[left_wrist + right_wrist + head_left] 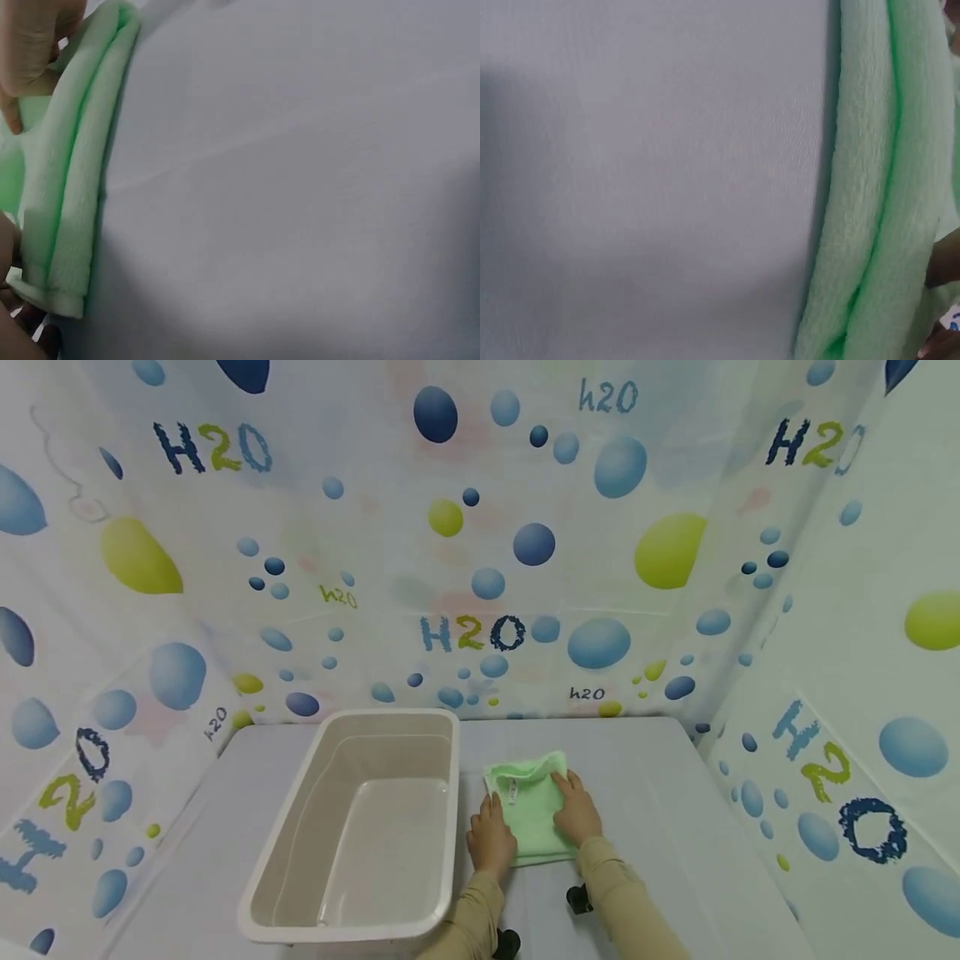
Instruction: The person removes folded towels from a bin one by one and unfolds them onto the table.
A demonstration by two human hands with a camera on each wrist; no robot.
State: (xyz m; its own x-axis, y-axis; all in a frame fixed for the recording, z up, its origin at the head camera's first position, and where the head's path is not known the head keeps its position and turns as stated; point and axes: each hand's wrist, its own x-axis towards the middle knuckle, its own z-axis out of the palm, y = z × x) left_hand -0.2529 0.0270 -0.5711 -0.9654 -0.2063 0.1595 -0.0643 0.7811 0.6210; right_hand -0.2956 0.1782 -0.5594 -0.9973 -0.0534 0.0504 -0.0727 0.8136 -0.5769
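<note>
Green cloth (534, 818) lies between left hand (492, 841) and right hand (578, 812), both touching; whether fingers (562, 785) pinch it I cannot tell.

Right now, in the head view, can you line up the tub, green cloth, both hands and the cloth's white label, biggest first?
1. Tub
2. Green cloth
3. Left hand and right hand: too alike to rank
4. White label

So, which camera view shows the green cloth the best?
The head view: it shows nearly the whole green cloth, with its white label. The left wrist view shows mostly a thick folded edge at the picture's left; the right wrist view shows a similar edge at its right, cut off by the frame.
</note>
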